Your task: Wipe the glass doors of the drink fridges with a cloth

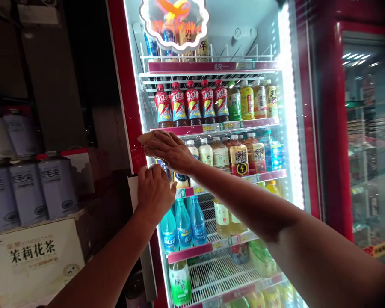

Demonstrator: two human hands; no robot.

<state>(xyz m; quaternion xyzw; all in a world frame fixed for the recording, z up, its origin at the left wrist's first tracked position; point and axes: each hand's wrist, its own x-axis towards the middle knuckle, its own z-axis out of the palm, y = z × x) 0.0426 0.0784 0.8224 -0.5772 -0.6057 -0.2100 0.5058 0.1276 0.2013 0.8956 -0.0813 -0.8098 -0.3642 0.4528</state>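
Observation:
A pale cloth lies under my right hand, which is pressed fairly flat against the glass door of a lit drinks fridge. The fingers point left toward the red door frame. Just below, my left hand has its fingers curled over the upper end of the door handle at the left edge; its fingertips are partly hidden. Behind the glass, red-labelled iced tea bottles stand in a row above my hands. Blue bottles stand on a shelf below them.
To the left, lilac canisters stand on a white carton close to my left forearm. A glowing sign hangs at the top of the door. Another red-framed fridge stands to the right.

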